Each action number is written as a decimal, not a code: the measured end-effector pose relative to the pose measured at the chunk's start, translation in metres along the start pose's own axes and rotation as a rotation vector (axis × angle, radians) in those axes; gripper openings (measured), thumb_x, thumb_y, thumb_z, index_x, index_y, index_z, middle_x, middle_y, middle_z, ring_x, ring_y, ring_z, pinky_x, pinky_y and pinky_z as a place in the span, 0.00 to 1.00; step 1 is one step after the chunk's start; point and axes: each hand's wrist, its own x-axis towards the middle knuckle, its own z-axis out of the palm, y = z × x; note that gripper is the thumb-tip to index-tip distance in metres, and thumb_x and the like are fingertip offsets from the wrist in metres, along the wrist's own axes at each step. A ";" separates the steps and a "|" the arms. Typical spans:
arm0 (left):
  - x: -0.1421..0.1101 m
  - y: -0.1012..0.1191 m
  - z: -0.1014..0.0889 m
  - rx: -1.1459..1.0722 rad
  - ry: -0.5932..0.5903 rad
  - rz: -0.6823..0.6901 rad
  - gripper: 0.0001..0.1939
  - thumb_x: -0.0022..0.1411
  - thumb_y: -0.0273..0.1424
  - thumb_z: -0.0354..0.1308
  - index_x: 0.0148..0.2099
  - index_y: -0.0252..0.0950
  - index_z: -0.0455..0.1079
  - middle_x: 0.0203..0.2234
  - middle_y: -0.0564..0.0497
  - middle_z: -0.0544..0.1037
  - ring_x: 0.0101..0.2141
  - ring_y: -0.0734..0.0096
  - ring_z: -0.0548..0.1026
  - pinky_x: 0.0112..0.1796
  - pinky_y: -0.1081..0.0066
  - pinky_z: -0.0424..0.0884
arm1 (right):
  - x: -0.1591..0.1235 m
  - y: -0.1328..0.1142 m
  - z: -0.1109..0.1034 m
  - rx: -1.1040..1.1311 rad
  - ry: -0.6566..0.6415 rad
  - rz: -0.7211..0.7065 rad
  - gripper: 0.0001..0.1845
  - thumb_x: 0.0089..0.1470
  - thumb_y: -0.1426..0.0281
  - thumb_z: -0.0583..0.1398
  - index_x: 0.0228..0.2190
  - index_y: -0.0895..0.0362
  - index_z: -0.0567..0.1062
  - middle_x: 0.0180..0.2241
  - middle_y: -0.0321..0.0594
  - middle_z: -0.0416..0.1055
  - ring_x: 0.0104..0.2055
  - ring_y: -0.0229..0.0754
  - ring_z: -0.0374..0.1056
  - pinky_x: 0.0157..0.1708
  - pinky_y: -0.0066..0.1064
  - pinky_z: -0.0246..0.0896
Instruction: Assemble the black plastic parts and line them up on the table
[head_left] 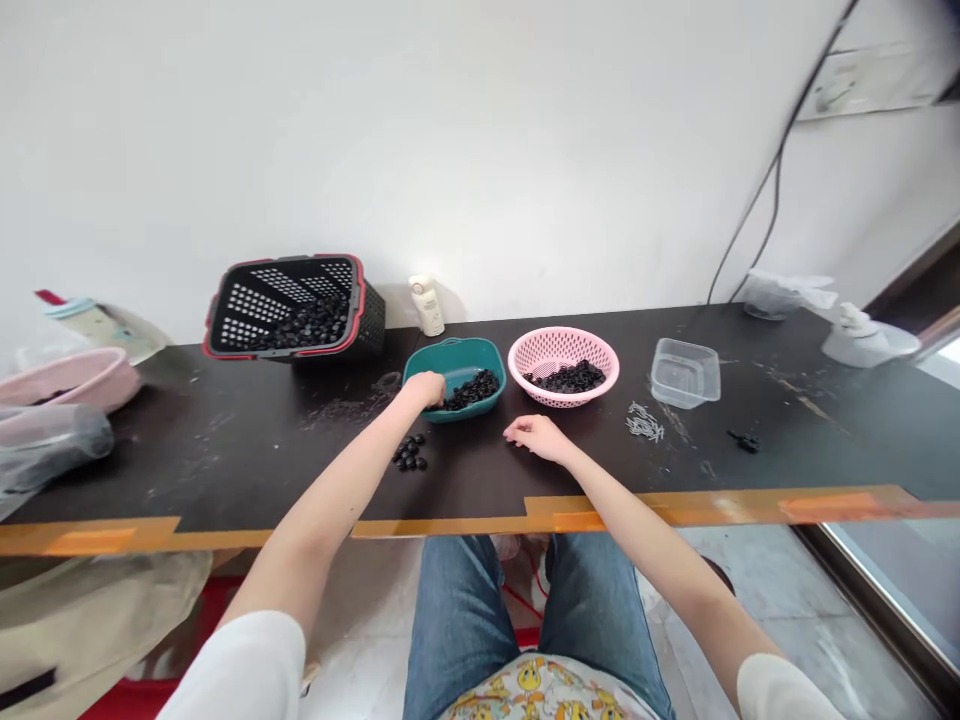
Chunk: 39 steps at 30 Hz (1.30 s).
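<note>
My left hand [425,390] reaches over the rim of a teal plastic bowl [480,405], its fingers hidden inside near a heap of small black parts [472,390]. Whether it holds any is hidden. A small loose cluster of the same black parts [409,452] lies on the dark table [225,460] just below that hand. My right hand [534,438] rests on the tabletop with its fingers apart, holding nothing. Closest to it is a pink perforated basket [564,345] with more black parts [566,377] inside.
A tilted black-and-red perforated basket [296,305] holds more black parts at the back left, beside a white bottle [427,305]. On the right are a clear plastic tub [685,372] and a small pile of metal screws [645,423]. Orange tape runs along the table's front edge [480,522].
</note>
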 end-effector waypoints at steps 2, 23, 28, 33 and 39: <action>0.001 -0.001 0.000 0.013 -0.015 -0.002 0.07 0.48 0.25 0.63 0.33 0.33 0.78 0.32 0.40 0.80 0.35 0.60 0.78 0.37 0.71 0.70 | -0.006 -0.005 -0.008 -0.017 -0.025 -0.001 0.10 0.49 0.64 0.59 0.27 0.57 0.78 0.28 0.40 0.76 0.27 0.39 0.69 0.28 0.29 0.60; 0.020 0.002 0.009 0.022 -0.047 -0.087 0.21 0.39 0.26 0.71 0.40 0.26 0.76 0.42 0.31 0.77 0.46 0.43 0.74 0.45 0.58 0.70 | -0.054 0.079 -0.185 -0.733 0.503 0.466 0.12 0.47 0.64 0.60 0.33 0.51 0.80 0.35 0.42 0.78 0.38 0.47 0.72 0.32 0.31 0.59; 0.015 0.003 0.009 0.077 -0.061 -0.082 0.16 0.49 0.28 0.67 0.41 0.27 0.75 0.43 0.36 0.76 0.47 0.52 0.74 0.46 0.57 0.70 | -0.044 0.088 -0.199 -0.725 0.393 0.504 0.10 0.43 0.63 0.63 0.28 0.54 0.79 0.31 0.42 0.77 0.34 0.46 0.72 0.29 0.30 0.59; 0.011 0.000 0.006 0.106 -0.062 -0.060 0.13 0.54 0.29 0.64 0.42 0.28 0.74 0.44 0.38 0.76 0.47 0.56 0.74 0.46 0.58 0.70 | -0.037 0.094 -0.209 -0.676 0.236 0.487 0.05 0.39 0.69 0.64 0.24 0.56 0.78 0.27 0.39 0.77 0.30 0.41 0.71 0.28 0.27 0.58; 0.011 -0.001 0.005 0.094 -0.020 -0.023 0.13 0.43 0.22 0.67 0.36 0.27 0.77 0.39 0.31 0.78 0.44 0.45 0.75 0.43 0.61 0.70 | -0.036 0.086 -0.207 -0.630 0.172 0.444 0.02 0.38 0.75 0.62 0.18 0.58 0.76 0.21 0.38 0.74 0.25 0.40 0.68 0.27 0.28 0.57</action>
